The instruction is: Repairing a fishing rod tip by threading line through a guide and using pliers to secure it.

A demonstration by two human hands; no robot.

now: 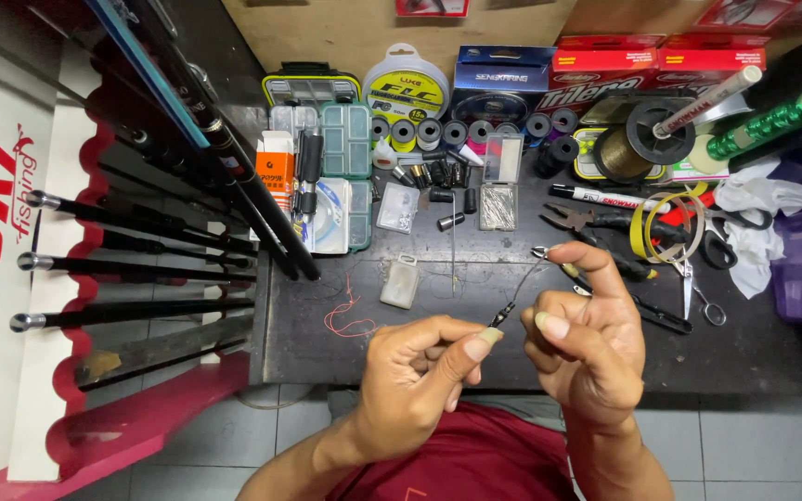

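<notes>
Two hands pinch one thin wire fishing leader (519, 286), slanting from left hand (420, 376) up to right hand (587, 334), above the dark surface (512, 357).

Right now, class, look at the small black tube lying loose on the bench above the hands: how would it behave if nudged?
The black tube is a short cylinder lying on its side, so it would probably roll. It looks small beside the pliers, so likely light. The dark bench seems flat and smooth, so little would stop it.
</notes>
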